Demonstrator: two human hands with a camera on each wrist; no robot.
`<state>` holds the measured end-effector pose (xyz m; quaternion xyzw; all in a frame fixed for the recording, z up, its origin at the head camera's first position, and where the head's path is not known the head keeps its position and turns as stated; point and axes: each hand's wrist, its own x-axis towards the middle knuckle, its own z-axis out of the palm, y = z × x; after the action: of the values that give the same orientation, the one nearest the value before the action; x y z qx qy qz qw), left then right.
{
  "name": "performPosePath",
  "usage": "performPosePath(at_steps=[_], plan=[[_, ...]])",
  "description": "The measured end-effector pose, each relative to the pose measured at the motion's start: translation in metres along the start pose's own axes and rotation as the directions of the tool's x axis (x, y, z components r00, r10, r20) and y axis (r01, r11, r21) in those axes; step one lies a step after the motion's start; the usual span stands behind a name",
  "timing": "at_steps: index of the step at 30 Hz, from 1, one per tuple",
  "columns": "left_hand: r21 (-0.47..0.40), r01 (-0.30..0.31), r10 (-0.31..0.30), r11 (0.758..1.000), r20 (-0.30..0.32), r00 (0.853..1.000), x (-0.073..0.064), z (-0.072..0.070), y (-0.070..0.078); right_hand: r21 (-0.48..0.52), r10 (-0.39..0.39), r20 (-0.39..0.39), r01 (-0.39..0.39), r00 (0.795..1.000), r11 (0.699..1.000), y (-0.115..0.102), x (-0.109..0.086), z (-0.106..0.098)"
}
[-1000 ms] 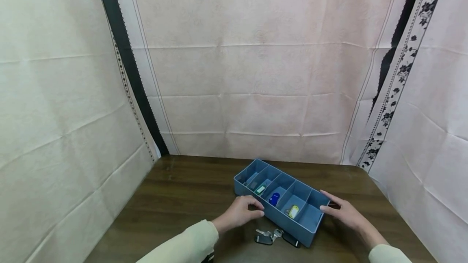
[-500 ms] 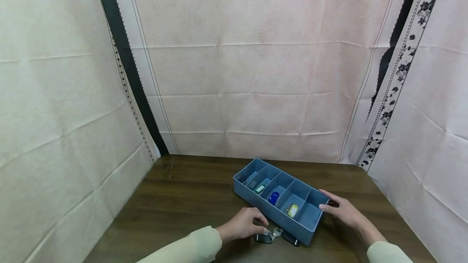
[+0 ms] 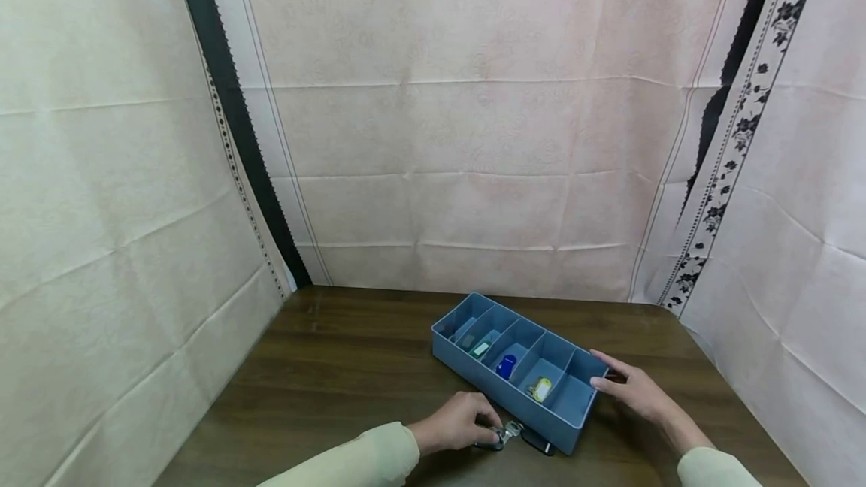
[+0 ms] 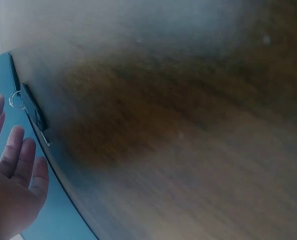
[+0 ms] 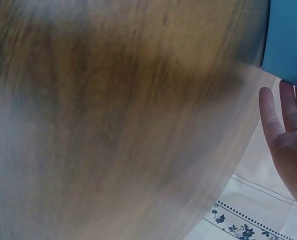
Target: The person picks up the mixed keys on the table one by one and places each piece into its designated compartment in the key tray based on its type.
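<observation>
A blue box (image 3: 519,398) with a row of compartments stands slantwise on the brown table. In it lie a green-and-white tag (image 3: 481,350), a blue tag (image 3: 506,367) and a yellow-and-white tag (image 3: 541,389), each in its own compartment. My left hand (image 3: 460,421) pinches a black key fob (image 3: 499,445) in front of the box, its fingertips covering most of it. Beside it lie silver keys (image 3: 512,429) and a second black fob (image 3: 538,442), whose ring (image 4: 16,100) shows in the left wrist view. My right hand (image 3: 639,394) rests thumb and straight fingers against the box's right end.
The wooden table (image 3: 352,367) has its back edge against a pale cloth wall (image 3: 473,171). Cloth sheets also hang at left and right, the right one with a dark floral band (image 3: 744,130). A small dark object (image 3: 467,342) lies in a left compartment.
My left hand has come down from beside the box's front wall to the key fob and taken it between thumb and fingers. My right hand and the box have stayed put.
</observation>
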<state>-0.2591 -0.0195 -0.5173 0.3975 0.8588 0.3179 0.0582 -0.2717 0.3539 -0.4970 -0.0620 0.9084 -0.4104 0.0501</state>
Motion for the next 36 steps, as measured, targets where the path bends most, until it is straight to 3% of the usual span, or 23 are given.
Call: performPosePath(at_steps=[6,20,27,36], plan=[[0.008,-0.016,0.016,1.0,0.001,1.0,0.0002,0.0007,-0.0002,0.009,0.005,-0.005,-0.005,1.0,1.0,-0.0015,0.0,0.0016],[0.135,-0.086,0.085,0.987,0.013,0.996,0.0031,0.0048,-0.0007,0.026,-0.011,-0.026,0.012,1.0,1.0,0.0019,-0.0001,0.0045],[0.105,-0.041,0.038,0.994,0.032,0.999,0.0058,0.0067,-0.0028,0.026,-0.003,-0.022,0.004,1.0,1.0,0.0008,0.0,0.0033],[0.13,-0.048,0.045,0.99,0.03,0.999,0.0061,0.006,-0.0027,0.034,-0.006,-0.016,0.006,1.0,0.999,0.0015,-0.0011,0.0035]])
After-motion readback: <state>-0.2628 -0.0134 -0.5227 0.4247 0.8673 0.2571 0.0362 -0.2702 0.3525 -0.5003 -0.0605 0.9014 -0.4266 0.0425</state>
